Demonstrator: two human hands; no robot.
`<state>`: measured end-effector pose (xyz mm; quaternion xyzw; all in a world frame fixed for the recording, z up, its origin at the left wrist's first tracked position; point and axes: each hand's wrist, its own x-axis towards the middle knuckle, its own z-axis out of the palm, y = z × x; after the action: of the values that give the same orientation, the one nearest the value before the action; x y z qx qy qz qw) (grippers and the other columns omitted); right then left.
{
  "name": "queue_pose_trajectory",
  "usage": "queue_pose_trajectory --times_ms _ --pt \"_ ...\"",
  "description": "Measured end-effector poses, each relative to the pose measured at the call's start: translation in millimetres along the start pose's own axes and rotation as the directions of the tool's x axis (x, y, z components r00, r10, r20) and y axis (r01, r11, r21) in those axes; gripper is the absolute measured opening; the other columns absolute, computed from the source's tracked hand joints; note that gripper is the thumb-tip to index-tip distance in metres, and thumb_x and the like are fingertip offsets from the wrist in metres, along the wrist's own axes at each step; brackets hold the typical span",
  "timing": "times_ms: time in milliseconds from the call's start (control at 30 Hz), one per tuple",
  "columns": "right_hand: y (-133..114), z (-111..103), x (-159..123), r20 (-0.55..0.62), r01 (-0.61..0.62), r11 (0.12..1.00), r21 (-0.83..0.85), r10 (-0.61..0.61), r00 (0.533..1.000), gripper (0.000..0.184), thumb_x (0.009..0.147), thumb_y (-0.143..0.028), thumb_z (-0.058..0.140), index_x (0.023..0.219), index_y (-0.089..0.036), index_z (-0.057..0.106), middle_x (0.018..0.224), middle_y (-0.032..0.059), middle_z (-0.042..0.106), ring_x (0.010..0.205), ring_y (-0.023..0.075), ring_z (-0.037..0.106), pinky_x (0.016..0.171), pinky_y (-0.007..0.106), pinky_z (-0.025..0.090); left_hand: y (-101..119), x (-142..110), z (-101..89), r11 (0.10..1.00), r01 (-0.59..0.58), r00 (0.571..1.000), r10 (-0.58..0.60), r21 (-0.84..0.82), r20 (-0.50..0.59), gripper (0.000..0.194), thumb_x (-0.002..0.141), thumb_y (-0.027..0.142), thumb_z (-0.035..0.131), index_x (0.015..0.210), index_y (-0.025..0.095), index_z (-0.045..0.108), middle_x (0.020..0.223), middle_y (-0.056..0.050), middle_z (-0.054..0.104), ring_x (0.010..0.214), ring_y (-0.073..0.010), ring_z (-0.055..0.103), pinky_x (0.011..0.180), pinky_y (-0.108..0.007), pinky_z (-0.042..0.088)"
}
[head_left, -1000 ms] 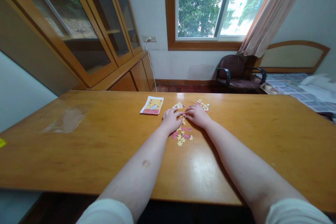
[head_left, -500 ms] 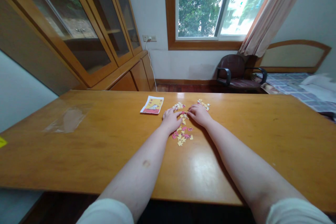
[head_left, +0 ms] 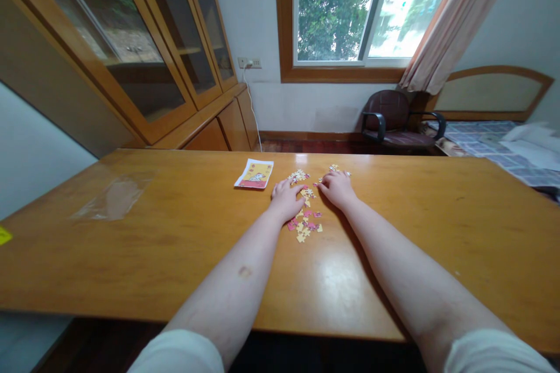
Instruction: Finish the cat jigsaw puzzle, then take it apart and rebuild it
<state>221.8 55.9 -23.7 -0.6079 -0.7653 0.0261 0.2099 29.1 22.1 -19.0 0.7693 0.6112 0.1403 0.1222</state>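
My left hand point(head_left: 286, 199) lies palm down on the table, fingers apart, at the left edge of a column of loose jigsaw pieces point(head_left: 301, 227) in pink and pale yellow. A pink spot shows by the tip of its forefinger. To the right, my right hand point(head_left: 338, 189) is bent low over the table with a small pink puzzle piece point(head_left: 315, 185) at its fingertips. Beyond my left hand sits a cluster of pale pieces point(head_left: 298, 175). Another group of pieces point(head_left: 335, 168) is partly hidden behind my right hand.
A picture card point(head_left: 254, 175) with a yellow and pink design lies left of the pieces. Farther left is a clear plastic bag point(head_left: 114, 198) on the wooden table point(head_left: 184, 245). Past the table stand a glass-door cabinet point(head_left: 188, 70), an armchair point(head_left: 389, 119) and a bed point(head_left: 490, 140).
My right hand has moved slightly right, away from my left hand, and now covers more of the far right pieces. A pink piece shows at its fingertips. My left hand has barely moved.
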Motion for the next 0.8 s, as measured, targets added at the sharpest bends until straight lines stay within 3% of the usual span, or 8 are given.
queue_pose_trajectory --times_ms 100,267,333,533,800 --pt "-0.4 -0.9 -0.3 -0.037 0.046 0.999 0.005 -0.046 0.998 0.021 0.086 -0.032 0.053 0.082 -0.021 0.07 0.1 0.0084 0.067 0.104 0.0261 0.054 0.107 0.053 0.02 -0.5 0.8 0.1 1.0 0.012 1.0 -0.012 0.001 -0.014 0.044 0.084 0.043 0.051 0.126 0.034 0.057 0.146 -0.003 0.039 0.134 -0.0264 0.031 0.113 -0.045 0.02" --pt "-2.2 -0.9 -1.2 0.006 0.312 0.945 0.099 -0.314 0.95 0.023 0.082 -0.018 0.052 0.09 -0.023 0.073 0.108 0.0058 0.066 0.104 0.0212 0.055 0.101 0.039 0.033 -2.7 1.8 -0.4 0.999 0.05 0.997 -0.049 0.016 -0.063 0.039 0.084 0.038 0.049 0.12 0.031 0.062 0.139 -0.004 0.047 0.129 -0.0255 0.036 0.111 -0.042 0.025" --pt "-2.9 -0.2 -1.6 0.017 0.363 0.924 0.118 -0.367 0.93 0.025 0.081 -0.016 0.053 0.092 -0.024 0.074 0.109 0.0051 0.066 0.105 0.0209 0.054 0.1 0.038 0.034 -3.6 1.9 -1.3 0.998 0.064 0.993 -0.061 0.022 -0.101 0.035 0.084 0.033 0.049 0.115 0.029 0.065 0.134 -0.004 0.052 0.126 -0.0251 0.039 0.109 -0.04 0.028" --pt "-1.8 2.1 -1.5 0.044 0.372 0.92 0.121 -0.38 0.924 0.022 0.082 -0.023 0.056 0.093 -0.027 0.074 0.111 0.0042 0.067 0.109 0.0219 0.052 0.1 0.041 0.034 -2.8 0.8 -7.5 0.996 0.087 0.983 -0.086 0.004 -0.164 0.027 0.082 0.023 0.047 0.092 0.026 0.072 0.111 -0.004 0.063 0.112 -0.0225 0.048 0.102 -0.036 0.035" --pt "-3.3 2.7 0.6 0.026 0.365 0.922 0.128 -0.371 0.928 0.016 0.085 -0.026 0.058 0.088 -0.024 0.074 0.105 0.0057 0.069 0.105 0.0213 0.055 0.098 0.039 0.036 2.3 -0.2 -6.4 1.0 -0.005 0.994 0.002 -0.025 -0.112 0.037 0.081 0.019 0.046 0.105 0.033 0.071 0.124 0.001 0.059 0.12 -0.0219 0.043 0.106 -0.037 0.034"
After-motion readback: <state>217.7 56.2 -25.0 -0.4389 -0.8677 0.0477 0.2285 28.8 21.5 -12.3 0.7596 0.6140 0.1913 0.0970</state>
